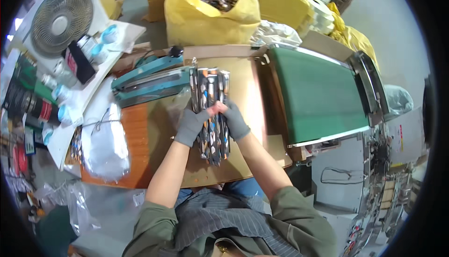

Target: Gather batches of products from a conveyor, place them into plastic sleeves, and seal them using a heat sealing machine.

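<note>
A bundle of long, slim packets (213,148) with a dark pattern and orange, white and blue flecks is between my hands, over the middle of the worktable. My left hand (191,124), in a grey fingerless glove, is closed round the bundle's left side. From the right, my right hand (234,119), gloved the same way, grips it too. My thumbs meet across the top of the packets. The fingers beneath are hidden. Just beyond my left hand stands a teal long-armed device (152,77) that looks like a bag sealer.
A green conveyor belt (318,93) lies to the right of the cardboard-covered table (250,79). Clear plastic bags (105,140) rest at the left, beside a white shelf (89,96) with cups and a phone. Beyond the table stands a yellow sack (210,25) full of similar packets. A fan (61,23) is far left.
</note>
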